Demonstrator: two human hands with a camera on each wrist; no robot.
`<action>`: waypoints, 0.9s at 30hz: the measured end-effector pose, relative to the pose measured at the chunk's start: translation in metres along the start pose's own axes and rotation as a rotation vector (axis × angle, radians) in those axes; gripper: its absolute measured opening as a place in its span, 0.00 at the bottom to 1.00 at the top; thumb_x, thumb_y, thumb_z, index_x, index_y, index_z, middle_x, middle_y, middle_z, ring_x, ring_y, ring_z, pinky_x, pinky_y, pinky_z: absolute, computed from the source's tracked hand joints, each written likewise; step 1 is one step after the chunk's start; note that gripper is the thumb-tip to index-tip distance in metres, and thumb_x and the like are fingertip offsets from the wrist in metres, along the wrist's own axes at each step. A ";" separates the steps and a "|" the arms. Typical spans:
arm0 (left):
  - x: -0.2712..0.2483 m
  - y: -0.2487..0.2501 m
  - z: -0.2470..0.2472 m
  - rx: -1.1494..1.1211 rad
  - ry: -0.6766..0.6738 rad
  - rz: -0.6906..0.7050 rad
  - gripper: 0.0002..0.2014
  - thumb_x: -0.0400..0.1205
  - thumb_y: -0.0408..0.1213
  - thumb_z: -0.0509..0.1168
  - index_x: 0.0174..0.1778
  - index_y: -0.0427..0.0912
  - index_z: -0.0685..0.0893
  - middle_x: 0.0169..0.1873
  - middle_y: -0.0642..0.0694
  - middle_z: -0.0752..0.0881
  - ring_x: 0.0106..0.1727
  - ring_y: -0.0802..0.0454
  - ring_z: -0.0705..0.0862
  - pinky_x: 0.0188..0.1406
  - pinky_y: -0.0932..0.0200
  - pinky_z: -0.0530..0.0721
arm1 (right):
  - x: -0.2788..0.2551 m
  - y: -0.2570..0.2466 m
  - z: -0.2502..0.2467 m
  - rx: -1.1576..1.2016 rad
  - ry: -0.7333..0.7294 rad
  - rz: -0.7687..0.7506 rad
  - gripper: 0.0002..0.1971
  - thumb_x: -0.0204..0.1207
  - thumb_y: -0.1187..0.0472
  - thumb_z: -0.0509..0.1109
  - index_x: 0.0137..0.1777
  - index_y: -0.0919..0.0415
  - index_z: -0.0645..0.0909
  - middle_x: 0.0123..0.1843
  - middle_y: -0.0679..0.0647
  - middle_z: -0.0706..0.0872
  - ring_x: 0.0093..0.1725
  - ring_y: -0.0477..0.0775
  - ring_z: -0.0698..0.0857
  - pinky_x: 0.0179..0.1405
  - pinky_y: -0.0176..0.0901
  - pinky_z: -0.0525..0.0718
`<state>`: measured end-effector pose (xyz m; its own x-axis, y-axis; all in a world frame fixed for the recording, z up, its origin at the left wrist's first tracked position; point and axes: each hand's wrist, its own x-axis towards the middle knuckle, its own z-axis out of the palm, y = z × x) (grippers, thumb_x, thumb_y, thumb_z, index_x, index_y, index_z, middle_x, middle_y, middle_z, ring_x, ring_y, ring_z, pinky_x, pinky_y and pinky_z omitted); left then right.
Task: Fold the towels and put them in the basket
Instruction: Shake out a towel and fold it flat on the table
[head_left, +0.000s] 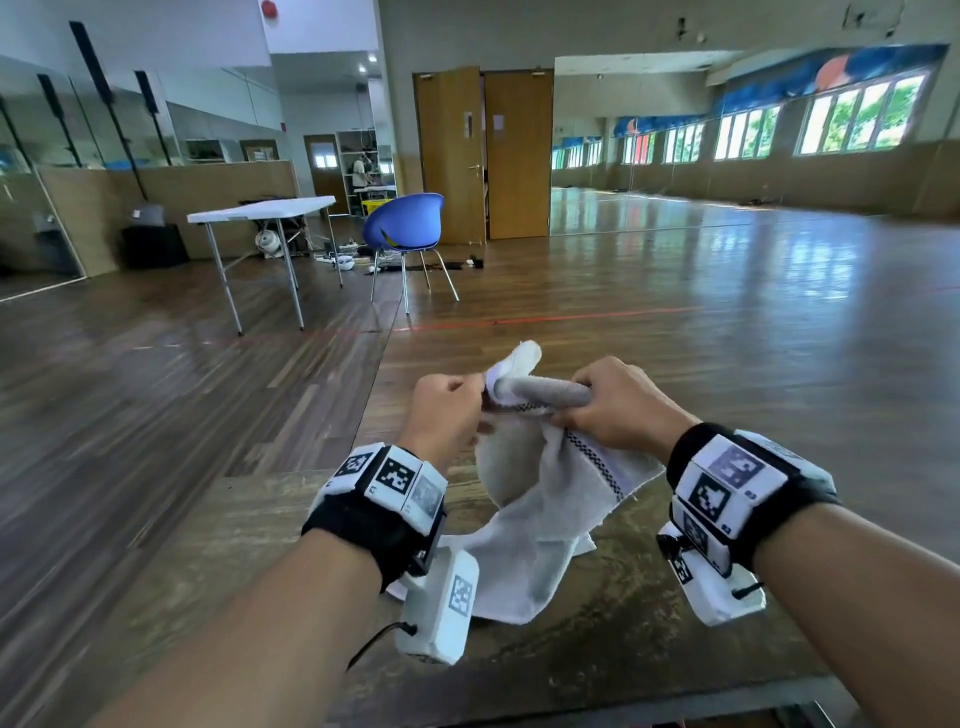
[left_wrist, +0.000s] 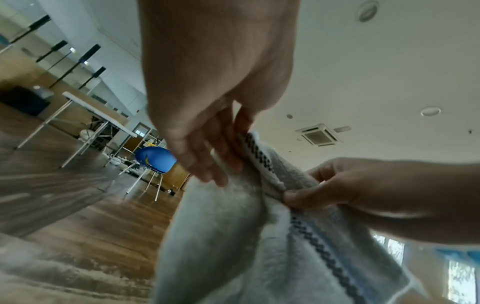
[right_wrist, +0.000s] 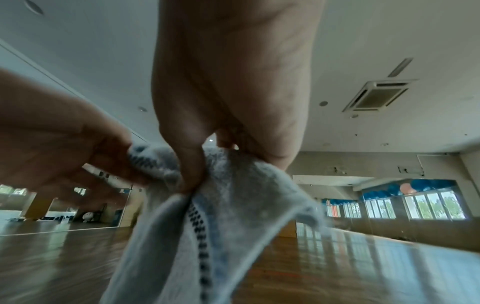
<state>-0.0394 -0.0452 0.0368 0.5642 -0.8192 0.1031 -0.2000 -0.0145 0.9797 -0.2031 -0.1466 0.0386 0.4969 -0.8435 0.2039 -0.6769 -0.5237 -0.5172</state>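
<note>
Finding the edge, I judge; no fold made yet. My left hand (head_left: 447, 410) and right hand (head_left: 618, 402) both pinch the towel (head_left: 540, 514) along its bunched top hem, close together; the rest hangs below onto the table (head_left: 260, 545). Next: slide my hands apart to the corners. No basket in view.

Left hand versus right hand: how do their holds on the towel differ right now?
The left hand pinches the towel at its white upturned end, while the right hand wraps its fingers round the bunched grey part beside the dark patterned stripe. In the head view the left hand sits slightly lower than the right hand. Both grip the same raised top edge, close together, with the rest hanging toward the table.
</note>
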 end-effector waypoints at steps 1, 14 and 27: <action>0.002 -0.004 -0.003 0.081 0.008 -0.037 0.18 0.84 0.36 0.62 0.41 0.24 0.88 0.39 0.30 0.91 0.27 0.41 0.84 0.33 0.53 0.82 | 0.000 -0.003 -0.001 -0.019 0.018 0.002 0.07 0.71 0.57 0.76 0.37 0.52 0.80 0.43 0.53 0.87 0.44 0.58 0.85 0.35 0.43 0.75; 0.002 0.017 -0.012 0.512 -0.254 0.398 0.13 0.79 0.46 0.74 0.57 0.49 0.85 0.44 0.51 0.89 0.43 0.54 0.88 0.39 0.58 0.87 | 0.005 -0.036 -0.004 0.139 0.237 -0.411 0.11 0.68 0.65 0.71 0.35 0.48 0.74 0.39 0.47 0.81 0.40 0.51 0.78 0.36 0.43 0.72; 0.010 0.000 -0.030 0.532 -0.087 0.513 0.03 0.85 0.36 0.66 0.48 0.42 0.79 0.24 0.57 0.75 0.24 0.66 0.74 0.25 0.73 0.68 | 0.002 -0.008 -0.010 0.018 0.297 -0.139 0.03 0.63 0.48 0.73 0.33 0.43 0.82 0.31 0.40 0.85 0.37 0.48 0.83 0.29 0.36 0.67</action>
<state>-0.0104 -0.0360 0.0434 0.2345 -0.8396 0.4899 -0.7949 0.1245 0.5938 -0.2027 -0.1453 0.0516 0.4019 -0.7634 0.5057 -0.6026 -0.6363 -0.4817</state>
